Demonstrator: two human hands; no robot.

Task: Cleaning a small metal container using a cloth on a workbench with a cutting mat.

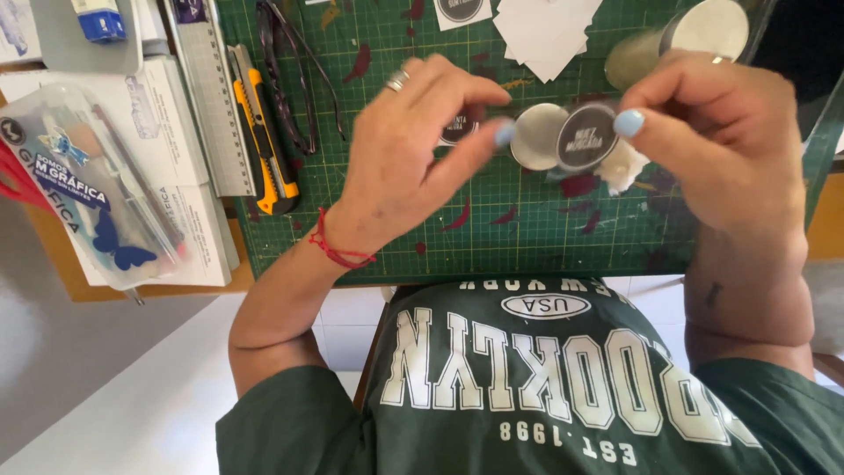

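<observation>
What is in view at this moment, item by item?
cutting mat: one, green, gridded, on the desk
utility knife: one, yellow and black, mat's left edge
metal ruler: one, silver, left of the knife
round dark printed disc: one, at the right fingertips
plain metal disc: one, silver, beside it
white paper pieces: several, top of mat
clear pouch: one, far left
left hand: ring, red wrist cord
right hand: blue nails
</observation>
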